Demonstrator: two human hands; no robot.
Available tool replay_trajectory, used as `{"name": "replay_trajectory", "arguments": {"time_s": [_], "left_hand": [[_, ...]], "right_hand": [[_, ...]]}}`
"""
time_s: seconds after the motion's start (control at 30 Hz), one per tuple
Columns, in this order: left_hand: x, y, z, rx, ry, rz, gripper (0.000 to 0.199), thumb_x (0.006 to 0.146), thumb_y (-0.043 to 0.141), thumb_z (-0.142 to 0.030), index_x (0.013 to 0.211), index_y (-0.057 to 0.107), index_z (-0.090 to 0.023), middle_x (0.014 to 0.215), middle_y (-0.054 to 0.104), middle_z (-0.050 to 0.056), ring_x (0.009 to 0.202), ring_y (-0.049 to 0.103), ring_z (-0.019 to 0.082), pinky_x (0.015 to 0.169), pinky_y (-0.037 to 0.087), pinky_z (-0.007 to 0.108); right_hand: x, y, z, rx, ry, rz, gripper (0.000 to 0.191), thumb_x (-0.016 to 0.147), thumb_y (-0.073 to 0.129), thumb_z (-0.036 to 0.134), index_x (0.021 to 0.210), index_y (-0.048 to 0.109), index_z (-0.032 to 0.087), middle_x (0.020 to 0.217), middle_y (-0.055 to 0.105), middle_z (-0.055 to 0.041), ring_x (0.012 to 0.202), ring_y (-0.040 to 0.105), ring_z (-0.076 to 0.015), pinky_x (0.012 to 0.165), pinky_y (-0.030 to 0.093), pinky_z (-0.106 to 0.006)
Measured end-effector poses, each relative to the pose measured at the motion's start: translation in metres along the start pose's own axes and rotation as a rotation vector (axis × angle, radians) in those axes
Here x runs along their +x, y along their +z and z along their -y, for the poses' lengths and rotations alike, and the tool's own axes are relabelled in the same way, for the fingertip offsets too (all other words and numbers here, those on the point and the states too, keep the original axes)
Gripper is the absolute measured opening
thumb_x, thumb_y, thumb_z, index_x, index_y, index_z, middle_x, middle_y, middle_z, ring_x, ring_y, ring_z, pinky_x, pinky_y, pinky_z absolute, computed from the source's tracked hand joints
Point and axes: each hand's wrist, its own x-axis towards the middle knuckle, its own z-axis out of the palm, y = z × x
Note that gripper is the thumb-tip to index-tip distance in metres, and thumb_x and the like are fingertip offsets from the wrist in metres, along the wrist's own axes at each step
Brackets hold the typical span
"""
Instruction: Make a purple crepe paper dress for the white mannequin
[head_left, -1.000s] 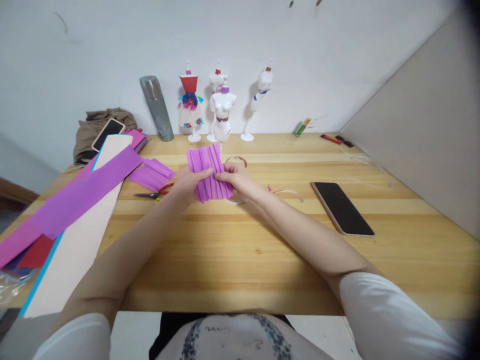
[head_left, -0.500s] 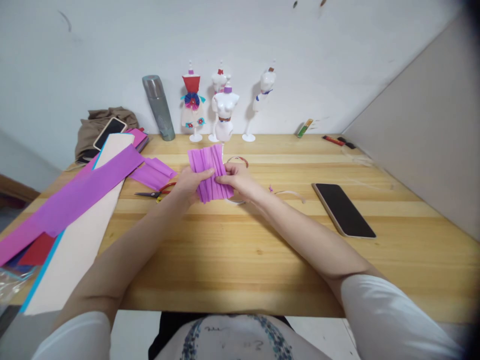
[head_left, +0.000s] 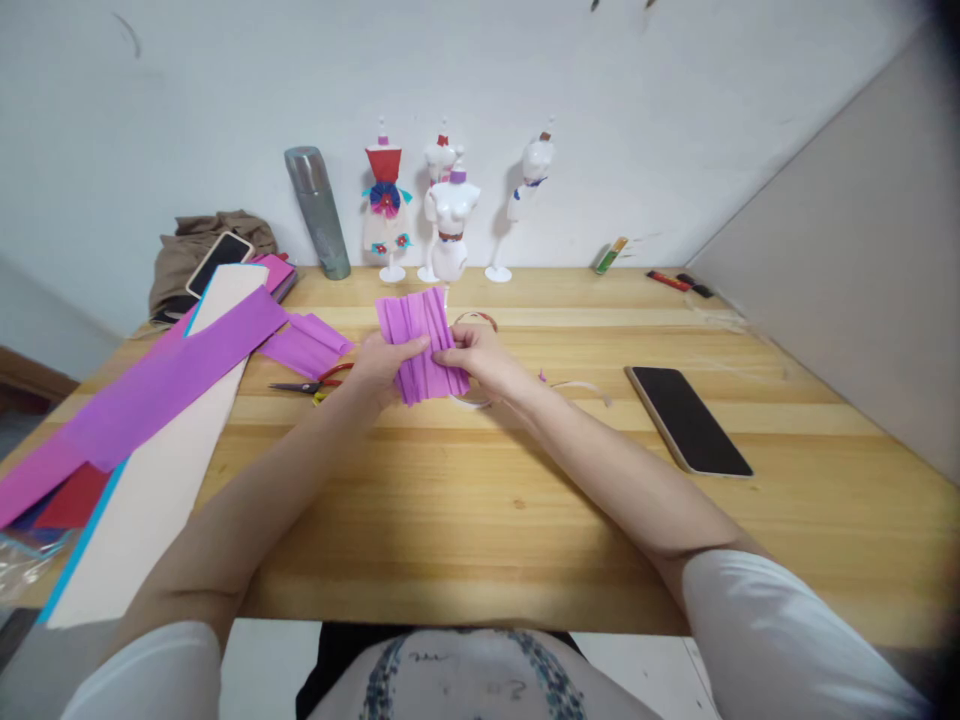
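Note:
A pleated piece of purple crepe paper (head_left: 415, 330) is held up over the middle of the table. My left hand (head_left: 382, 362) grips its left side, thumb lying across the folds and the other fingers hidden behind. On the right edge, my right hand (head_left: 476, 358) pinches a fold between thumb and fingers. Just behind the paper stands a small white mannequin (head_left: 454, 215) with a purple neck band and a brown waist band. Scissors (head_left: 311, 385) with red handles lie left of my left hand, close to another purple crepe piece (head_left: 311, 345).
Long purple and cream paper strips (head_left: 172, 380) cover the table's left side. A grey flask (head_left: 319, 215) and more mannequins, one in a red-topped dress (head_left: 385, 205), stand along the wall. A phone (head_left: 686, 420) lies at right, a green-labelled tube (head_left: 611, 256) behind it.
Almost nothing differs. The pleated paper and both hands keep the same hold, with the right fingers shifted very slightly to the right; the whole view has moved a little.

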Motion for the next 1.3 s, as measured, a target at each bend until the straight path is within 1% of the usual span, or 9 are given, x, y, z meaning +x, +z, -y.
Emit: {"name": "replay_trajectory", "arguments": {"time_s": [0.13, 0.23, 0.33, 0.53, 0.8, 0.93, 1.13, 1.23, 1.3], "left_hand": [[-0.002, 0.003, -0.001, 0.004, 0.021, -0.044, 0.025, 0.065, 0.078, -0.011, 0.088, 0.071, -0.014, 0.086, 0.075, 0.007, 0.084, 0.071, 0.025, 0.084, 0.057, 0.042], [-0.002, 0.003, 0.000, 0.021, 0.037, -0.056, 0.026, 0.064, 0.080, -0.014, 0.088, 0.071, -0.014, 0.089, 0.075, 0.008, 0.084, 0.071, 0.026, 0.082, 0.057, 0.043], [0.000, 0.002, 0.003, 0.023, 0.054, -0.048, 0.031, 0.060, 0.083, -0.016, 0.089, 0.071, -0.013, 0.089, 0.076, 0.008, 0.083, 0.071, 0.025, 0.080, 0.059, 0.041], [0.000, 0.003, 0.006, 0.028, 0.103, -0.080, 0.035, 0.055, 0.087, -0.019, 0.084, 0.070, -0.012, 0.083, 0.075, 0.007, 0.079, 0.071, 0.024, 0.076, 0.059, 0.039], [-0.002, 0.007, 0.010, 0.032, 0.092, -0.089, 0.031, 0.059, 0.084, -0.015, 0.086, 0.071, -0.013, 0.087, 0.075, 0.008, 0.084, 0.072, 0.025, 0.082, 0.058, 0.042], [-0.002, 0.007, 0.010, 0.028, 0.083, -0.065, 0.032, 0.058, 0.085, -0.015, 0.087, 0.071, -0.012, 0.086, 0.075, 0.008, 0.081, 0.072, 0.024, 0.082, 0.058, 0.042], [-0.001, 0.004, 0.009, 0.024, 0.075, -0.027, 0.037, 0.051, 0.087, -0.017, 0.084, 0.071, -0.012, 0.083, 0.075, 0.008, 0.078, 0.071, 0.024, 0.079, 0.058, 0.040], [0.000, 0.003, 0.009, 0.023, 0.085, -0.025, 0.036, 0.052, 0.087, -0.018, 0.083, 0.071, -0.012, 0.085, 0.075, 0.008, 0.081, 0.071, 0.025, 0.082, 0.057, 0.042], [0.001, 0.003, 0.008, 0.028, 0.087, -0.036, 0.035, 0.053, 0.086, -0.018, 0.085, 0.071, -0.013, 0.088, 0.076, 0.009, 0.086, 0.071, 0.027, 0.085, 0.057, 0.043]], "right_hand": [[0.001, -0.002, 0.000, -0.002, 0.027, 0.011, 0.008, 0.059, 0.065, 0.020, 0.060, 0.058, 0.017, 0.055, 0.056, 0.0016, 0.052, 0.049, -0.0117, 0.051, 0.036, -0.025], [0.002, -0.004, -0.001, -0.084, 0.001, -0.020, 0.006, 0.058, 0.059, 0.016, 0.056, 0.054, 0.017, 0.050, 0.048, 0.0046, 0.047, 0.041, -0.0088, 0.047, 0.028, -0.023], [0.003, -0.003, -0.001, -0.151, -0.034, -0.021, 0.009, 0.057, 0.059, 0.012, 0.054, 0.052, 0.017, 0.048, 0.043, 0.0069, 0.045, 0.037, -0.0071, 0.047, 0.026, -0.023], [0.001, -0.003, 0.001, -0.109, 0.004, 0.012, 0.007, 0.059, 0.062, 0.011, 0.063, 0.059, 0.016, 0.056, 0.056, 0.0032, 0.050, 0.048, -0.0099, 0.050, 0.034, -0.023], [0.003, 0.000, -0.002, 0.004, -0.006, 0.027, 0.018, 0.057, 0.068, 0.010, 0.073, 0.062, 0.017, 0.060, 0.065, 0.0015, 0.057, 0.058, -0.0128, 0.059, 0.047, -0.025], [0.003, 0.001, -0.003, 0.014, -0.003, 0.021, 0.020, 0.056, 0.070, 0.010, 0.073, 0.062, 0.017, 0.061, 0.067, 0.0012, 0.058, 0.059, -0.0132, 0.058, 0.047, -0.025], [0.001, -0.001, 0.000, 0.010, 0.026, 0.031, 0.021, 0.058, 0.075, 0.013, 0.071, 0.060, 0.018, 0.063, 0.065, 0.0008, 0.061, 0.059, -0.0142, 0.062, 0.048, -0.027], [-0.001, -0.003, 0.006, 0.037, 0.081, 0.040, 0.015, 0.064, 0.073, 0.019, 0.068, 0.059, 0.018, 0.061, 0.060, 0.0007, 0.058, 0.054, -0.0130, 0.058, 0.045, -0.026], [-0.001, -0.005, 0.009, 0.062, 0.115, 0.019, 0.016, 0.068, 0.069, 0.022, 0.063, 0.054, 0.019, 0.056, 0.053, 0.0019, 0.053, 0.048, -0.0116, 0.052, 0.040, -0.025]]}}
